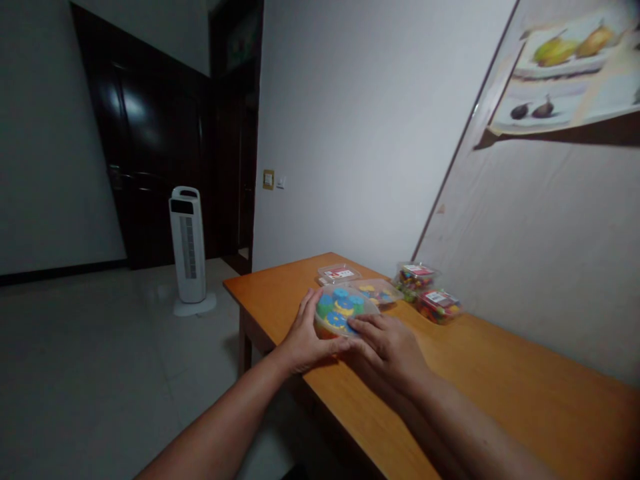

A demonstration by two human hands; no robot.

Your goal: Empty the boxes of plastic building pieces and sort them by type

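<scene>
A round clear plastic container is held near the left end of the table. Blue, green and yellow toy pieces show inside it, some with scalloped rims. Around its left and near side wraps my left hand, with the thumb along the near edge. My right hand grips the near right side, its fingertips resting on the top edge. Just behind it lies a shallow clear plastic tray with yellow and blue pieces in it. The container's underside is hidden, so I cannot tell whether it touches the table.
On the wooden table, a labelled clear box sits at the back. Two more clear boxes, one behind the other, hold colourful pieces by the wall. A white tower fan stands on the floor to the left.
</scene>
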